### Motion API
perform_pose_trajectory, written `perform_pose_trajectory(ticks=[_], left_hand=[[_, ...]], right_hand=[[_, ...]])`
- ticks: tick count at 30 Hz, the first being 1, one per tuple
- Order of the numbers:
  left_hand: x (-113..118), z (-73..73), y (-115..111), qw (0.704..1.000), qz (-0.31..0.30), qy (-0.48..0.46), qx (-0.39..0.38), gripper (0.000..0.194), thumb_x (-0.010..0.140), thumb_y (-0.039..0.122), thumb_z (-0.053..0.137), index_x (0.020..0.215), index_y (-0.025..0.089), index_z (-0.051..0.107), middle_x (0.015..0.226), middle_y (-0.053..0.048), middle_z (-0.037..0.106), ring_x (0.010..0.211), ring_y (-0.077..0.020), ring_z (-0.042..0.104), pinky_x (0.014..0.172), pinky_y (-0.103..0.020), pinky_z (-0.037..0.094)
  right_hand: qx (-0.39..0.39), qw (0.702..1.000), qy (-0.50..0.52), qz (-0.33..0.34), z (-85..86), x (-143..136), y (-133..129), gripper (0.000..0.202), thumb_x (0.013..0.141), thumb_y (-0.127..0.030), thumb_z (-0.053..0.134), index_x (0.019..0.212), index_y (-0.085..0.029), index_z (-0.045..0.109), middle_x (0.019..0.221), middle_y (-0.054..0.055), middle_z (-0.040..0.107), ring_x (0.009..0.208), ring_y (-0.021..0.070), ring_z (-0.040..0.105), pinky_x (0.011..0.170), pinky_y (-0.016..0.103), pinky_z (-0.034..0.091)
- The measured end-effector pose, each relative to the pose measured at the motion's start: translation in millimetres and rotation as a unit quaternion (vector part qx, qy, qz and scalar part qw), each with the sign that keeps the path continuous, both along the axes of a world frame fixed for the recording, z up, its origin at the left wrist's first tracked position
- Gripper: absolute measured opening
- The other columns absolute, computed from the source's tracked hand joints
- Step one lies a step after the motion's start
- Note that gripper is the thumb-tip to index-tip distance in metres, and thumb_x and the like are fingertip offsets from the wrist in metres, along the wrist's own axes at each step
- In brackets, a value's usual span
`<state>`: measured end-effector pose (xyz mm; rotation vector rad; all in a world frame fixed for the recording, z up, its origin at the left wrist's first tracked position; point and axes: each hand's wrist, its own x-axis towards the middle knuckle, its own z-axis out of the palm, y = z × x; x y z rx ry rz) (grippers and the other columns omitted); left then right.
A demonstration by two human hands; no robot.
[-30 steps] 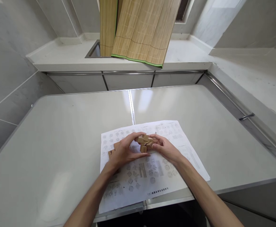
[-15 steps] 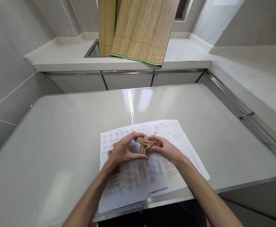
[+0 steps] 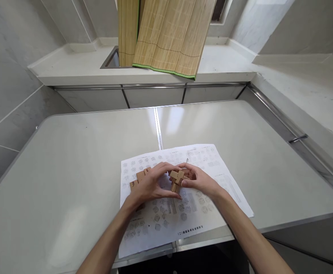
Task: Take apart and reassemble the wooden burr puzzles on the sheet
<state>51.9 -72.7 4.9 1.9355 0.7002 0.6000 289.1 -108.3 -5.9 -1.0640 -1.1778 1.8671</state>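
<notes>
A small block assembly of interlocked wooden pieces (image 3: 177, 179) is between my hands, above a printed paper sheet (image 3: 166, 236). My left hand (image 3: 152, 183) curves around its left side, with the thumb below and the fingers above. From the right, my right hand (image 3: 196, 178) grips the assembly with thumb and fingers. Flat wooden pieces with handwritten numbers (image 3: 140, 176) lie on the sheet, partly hidden behind my left hand. Small diagrams cover the sheet.
The sheet rests on a pale folding table (image 3: 83, 163) with a metal seam (image 3: 158, 127) down its middle. Beyond it, a bamboo mat (image 3: 170, 42) hangs over a white counter (image 3: 80, 74) beside a sink edge (image 3: 106, 61).
The block assembly has turned and moved slightly right and down. My left hand has shifted a little right, and more of the numbered wooden pieces now shows behind it.
</notes>
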Motion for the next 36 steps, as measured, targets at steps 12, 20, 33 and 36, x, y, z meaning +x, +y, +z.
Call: perform_pose_trajectory(ticks=[12, 20, 33, 36], left_hand=[[2, -8.4, 1, 0.994, 0.095, -0.026, 0.056, 0.075, 0.072, 0.047, 0.095, 0.137, 0.032, 0.061, 0.122, -0.006, 0.069, 0.11, -0.027, 0.066, 0.095, -0.042, 0.054], [4, -8.2, 1, 0.99, 0.128, -0.014, 0.058, 0.074, 0.071, 0.047, 0.095, 0.133, 0.03, 0.06, 0.119, -0.004, 0.071, 0.104, -0.0251, 0.069, 0.091, -0.039, 0.055], [6, -7.4, 0, 0.99, 0.118, -0.022, 0.066, 0.068, 0.076, 0.047, 0.092, 0.132, 0.029, 0.059, 0.12, -0.006, 0.069, 0.107, -0.0257, 0.067, 0.093, -0.042, 0.055], [7, -7.0, 0, 0.991, 0.106, -0.04, 0.078, 0.065, 0.08, 0.043, 0.09, 0.135, 0.03, 0.058, 0.121, -0.006, 0.068, 0.109, -0.0259, 0.066, 0.096, -0.043, 0.055]], right_hand=[[0.096, 0.99, -0.076, -0.067, 2.2, -9, -2, 0.054, 0.092, -0.073, 0.064, 0.119, -0.026, 0.066, 0.113, 0.008, 0.076, 0.099, 0.0267, 0.074, 0.089, 0.041, 0.059], [0.157, 0.975, -0.124, -0.101, -3.9, -10, -4, 0.036, 0.101, -0.058, 0.062, 0.112, -0.024, 0.065, 0.09, 0.005, 0.076, 0.086, 0.0223, 0.072, 0.079, 0.035, 0.055], [0.18, 0.963, -0.187, -0.075, -16.5, -15, -4, 0.052, 0.105, -0.071, 0.037, 0.091, -0.026, 0.057, 0.064, -0.002, 0.057, 0.058, 0.0192, 0.054, 0.06, 0.032, 0.043], [0.178, 0.964, -0.187, -0.062, -15.2, -16, -4, 0.056, 0.105, -0.073, 0.032, 0.083, -0.026, 0.053, 0.063, -0.002, 0.054, 0.057, 0.0192, 0.052, 0.06, 0.032, 0.041]])
